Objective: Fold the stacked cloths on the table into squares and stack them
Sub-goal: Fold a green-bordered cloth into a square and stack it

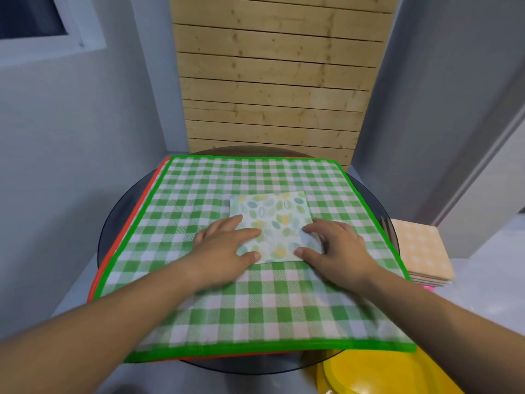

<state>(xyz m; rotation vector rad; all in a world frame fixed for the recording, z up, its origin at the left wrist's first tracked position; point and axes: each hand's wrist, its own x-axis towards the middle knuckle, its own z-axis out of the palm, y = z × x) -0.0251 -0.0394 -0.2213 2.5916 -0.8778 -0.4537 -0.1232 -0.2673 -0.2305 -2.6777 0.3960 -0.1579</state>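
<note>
- left hand (227, 245) and right hand (335, 245) lie flat, fingers spread wide, pressing the small folded leaf-print cloth square (272, 226).
- it lies mid green-and-white checked cloth (199, 200) on the round dark desk (119, 211).

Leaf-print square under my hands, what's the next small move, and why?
Probably lift the leaf-print square with the right hand and set it on the peach stack at the right: it already looks folded small, and the green checked cloth beneath lies unfolded.
</note>
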